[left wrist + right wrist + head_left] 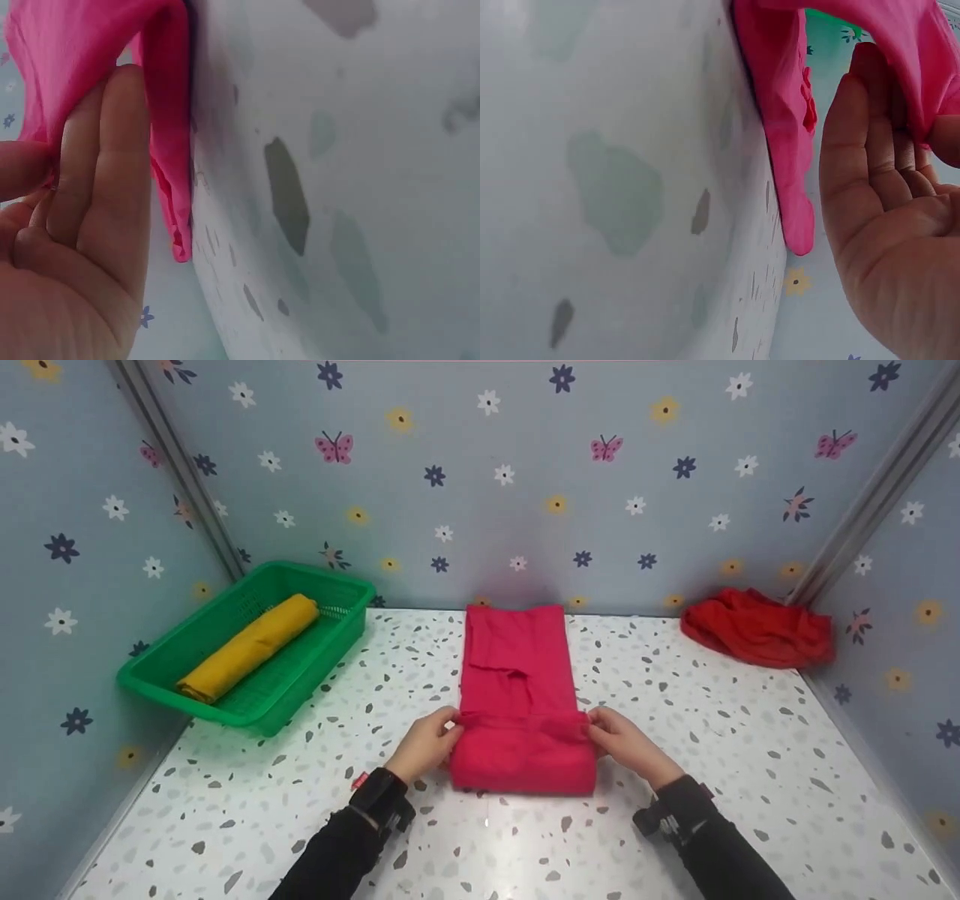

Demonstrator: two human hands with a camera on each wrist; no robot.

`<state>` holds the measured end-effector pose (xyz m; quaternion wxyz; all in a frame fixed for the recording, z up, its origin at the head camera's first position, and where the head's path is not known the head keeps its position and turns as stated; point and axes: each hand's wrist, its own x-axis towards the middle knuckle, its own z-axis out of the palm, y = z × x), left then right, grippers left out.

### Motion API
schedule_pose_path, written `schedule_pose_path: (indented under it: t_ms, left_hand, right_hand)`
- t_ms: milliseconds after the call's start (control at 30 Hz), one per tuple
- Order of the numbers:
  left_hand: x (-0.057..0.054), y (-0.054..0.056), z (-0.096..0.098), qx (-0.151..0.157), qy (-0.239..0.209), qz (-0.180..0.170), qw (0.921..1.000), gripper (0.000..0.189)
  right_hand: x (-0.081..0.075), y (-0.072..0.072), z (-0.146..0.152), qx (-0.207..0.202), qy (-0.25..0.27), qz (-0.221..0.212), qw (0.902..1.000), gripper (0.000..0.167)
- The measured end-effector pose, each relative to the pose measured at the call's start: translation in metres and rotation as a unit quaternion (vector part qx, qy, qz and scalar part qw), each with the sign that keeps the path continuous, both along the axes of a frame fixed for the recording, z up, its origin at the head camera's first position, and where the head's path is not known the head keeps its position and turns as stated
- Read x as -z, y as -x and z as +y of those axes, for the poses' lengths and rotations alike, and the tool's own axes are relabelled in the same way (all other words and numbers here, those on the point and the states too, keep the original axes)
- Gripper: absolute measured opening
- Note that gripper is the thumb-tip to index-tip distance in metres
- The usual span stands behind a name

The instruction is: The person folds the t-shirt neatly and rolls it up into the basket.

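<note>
Pink cloth (pixel 524 724) lies between both hands (pixel 426 744) (pixel 628 742), pinched at its sides.

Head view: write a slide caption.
Left hand and right hand pinch the folded pink cloth; a yellow roll lies in the basket.

The white desk (pixel 390 675), its smooth surface flecked with grey and pale-green chips, carries a long folded strip of bright pink fabric (pixel 517 690) at its middle, a crumpled bundle of red cloth (pixel 757 630) at the far right corner, and a green rectangular plastic basket (pixel 300 697) at the far left.
</note>
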<state>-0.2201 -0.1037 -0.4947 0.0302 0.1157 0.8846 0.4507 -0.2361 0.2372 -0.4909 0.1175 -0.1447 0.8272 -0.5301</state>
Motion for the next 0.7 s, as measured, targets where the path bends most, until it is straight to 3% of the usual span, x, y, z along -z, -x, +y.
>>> schedule_pose_path:
  t_ms: [167, 433, 700]
  left_hand:
    - [0.0048, 0.006, -0.0003, -0.014, 0.022, -0.004, 0.9996, 0.008]
    - [0.0077, 0.0072, -0.0022, -0.018, 0.013, -0.032, 0.9993, 0.016]
    - [0.0045, 0.0023, -0.0075, -0.035, 0.065, 0.008, 0.9972, 0.022]
  right_hand:
    - [0.0027, 0.006, -0.0024, 0.029, -0.033, -0.005, 0.999, 0.01]
    - [0.0053, 0.0097, -0.0007, 0.06, -0.089, -0.014, 0.9941, 0.018]
    - [-0.0009, 0.0047, 0.002, 0.047, -0.14, -0.014, 0.989, 0.035]
